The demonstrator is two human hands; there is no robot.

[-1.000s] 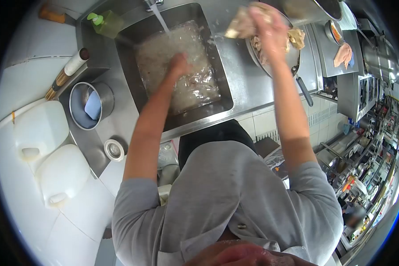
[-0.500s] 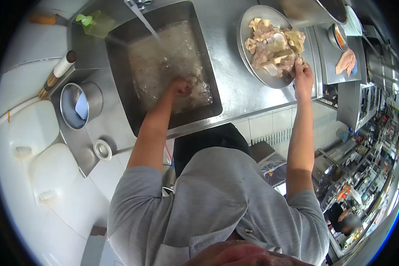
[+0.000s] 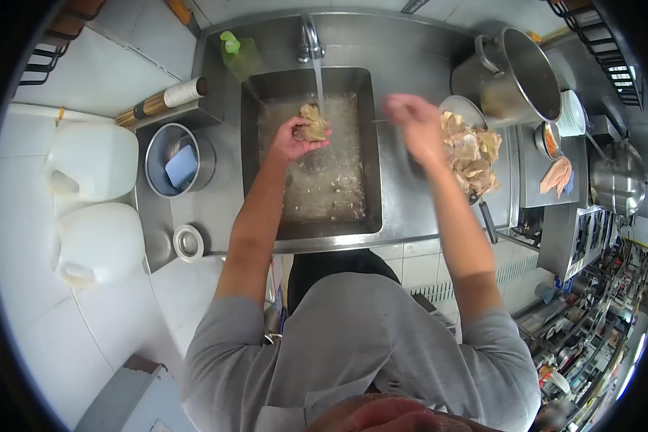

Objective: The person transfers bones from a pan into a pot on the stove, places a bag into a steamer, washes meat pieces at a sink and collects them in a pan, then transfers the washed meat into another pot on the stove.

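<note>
Left grip (image 3: 291,145) cradles meat piece (image 3: 310,125), probably soft, slippery, best supported beneath; right grip (image 3: 416,124) blurred, cannot tell, meat pile (image 3: 475,150) rightward

Glossy grey steel surface (image 3: 410,205); tall satiny steel pot (image 3: 493,90) near its far right corner; translucent green plastic bottle (image 3: 246,60), far left corner; rough tan meat piece (image 3: 311,124)

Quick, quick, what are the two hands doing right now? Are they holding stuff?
Left hand: holding a piece of meat over the sink.
Right hand: too blurred to tell if it's open or closed.
</note>
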